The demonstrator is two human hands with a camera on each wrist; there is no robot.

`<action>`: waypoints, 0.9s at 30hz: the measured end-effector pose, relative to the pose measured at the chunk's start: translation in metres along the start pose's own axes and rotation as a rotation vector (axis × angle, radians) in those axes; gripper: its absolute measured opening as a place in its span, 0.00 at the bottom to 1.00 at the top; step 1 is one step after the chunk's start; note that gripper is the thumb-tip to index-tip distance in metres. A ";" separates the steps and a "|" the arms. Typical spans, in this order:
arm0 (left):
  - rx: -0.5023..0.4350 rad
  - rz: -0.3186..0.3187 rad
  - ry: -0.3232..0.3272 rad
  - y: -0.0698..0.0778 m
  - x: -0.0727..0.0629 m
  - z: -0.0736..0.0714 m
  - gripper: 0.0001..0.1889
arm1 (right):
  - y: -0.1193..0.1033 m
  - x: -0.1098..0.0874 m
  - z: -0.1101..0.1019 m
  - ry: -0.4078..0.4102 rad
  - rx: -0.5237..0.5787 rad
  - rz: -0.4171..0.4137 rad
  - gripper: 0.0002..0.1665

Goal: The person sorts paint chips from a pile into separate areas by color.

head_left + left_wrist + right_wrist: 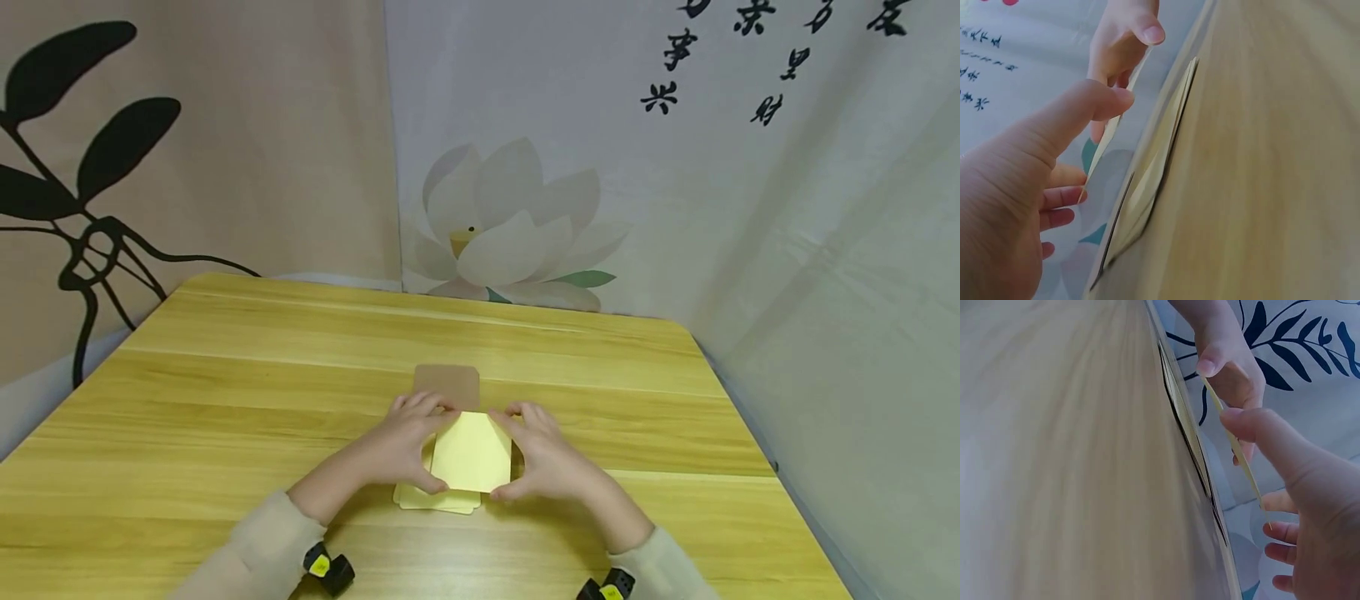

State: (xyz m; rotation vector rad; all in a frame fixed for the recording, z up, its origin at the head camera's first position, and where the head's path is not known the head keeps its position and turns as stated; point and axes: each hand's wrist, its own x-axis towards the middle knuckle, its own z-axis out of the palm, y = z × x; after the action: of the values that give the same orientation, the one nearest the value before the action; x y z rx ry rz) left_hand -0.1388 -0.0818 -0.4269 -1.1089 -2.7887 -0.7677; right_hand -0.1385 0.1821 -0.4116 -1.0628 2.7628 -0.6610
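Observation:
Both hands hold a pale yellow sheet of paper (472, 454) between them, raised over the table. My left hand (405, 442) grips its left side, thumb at the near corner and fingers at the far edge. On the opposite side, my right hand (546, 457) grips it the same way. Seen edge-on in the left wrist view, the sheet (1109, 140) looks thin and slightly bent, apart from the pile below. That pile of yellow sheets (438, 501) lies partly hidden under the held one. Just behind is a brown card (446, 383), its near part covered.
The wood-grain table (225, 400) spreads out around the hands. A curtain with a printed lotus (525, 225) hangs behind its far edge, and another with dark printed leaves (127, 150) hangs at the left. Black wrist cameras (330, 568) sit at the sleeves.

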 end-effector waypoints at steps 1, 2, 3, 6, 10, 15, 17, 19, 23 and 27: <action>-0.003 -0.008 -0.003 -0.001 -0.003 -0.001 0.53 | -0.001 0.002 0.001 -0.007 -0.001 -0.002 0.64; -0.003 -0.014 -0.006 -0.001 -0.005 -0.001 0.53 | -0.003 0.003 0.003 -0.016 0.002 -0.002 0.64; -0.005 -0.020 -0.007 -0.002 -0.008 -0.002 0.53 | -0.004 0.004 0.004 -0.022 0.004 -0.006 0.64; -0.015 -0.027 -0.003 -0.003 -0.015 -0.006 0.53 | -0.008 0.008 0.008 -0.032 0.000 -0.017 0.64; -0.015 -0.036 0.006 -0.005 -0.023 -0.008 0.53 | -0.012 0.013 0.013 -0.036 -0.019 -0.038 0.64; -0.012 -0.077 -0.015 -0.006 -0.033 -0.007 0.54 | -0.020 0.016 0.017 -0.063 -0.026 -0.047 0.63; -0.016 -0.087 -0.024 -0.007 -0.036 -0.007 0.54 | -0.022 0.016 0.018 -0.072 -0.024 -0.048 0.64; -0.017 -0.096 -0.032 -0.008 -0.039 -0.007 0.54 | -0.024 0.017 0.020 -0.077 -0.032 -0.051 0.64; -0.005 -0.099 -0.030 -0.010 -0.041 -0.006 0.53 | -0.024 0.018 0.023 -0.083 -0.033 -0.054 0.65; -0.003 -0.104 -0.031 -0.010 -0.041 -0.005 0.53 | -0.023 0.018 0.025 -0.095 -0.013 -0.044 0.65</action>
State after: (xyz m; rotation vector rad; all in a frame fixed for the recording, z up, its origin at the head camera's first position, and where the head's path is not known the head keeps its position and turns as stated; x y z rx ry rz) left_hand -0.1153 -0.1168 -0.4356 -0.9908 -2.8918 -0.7698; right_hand -0.1317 0.1462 -0.4228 -1.1296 2.6742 -0.5823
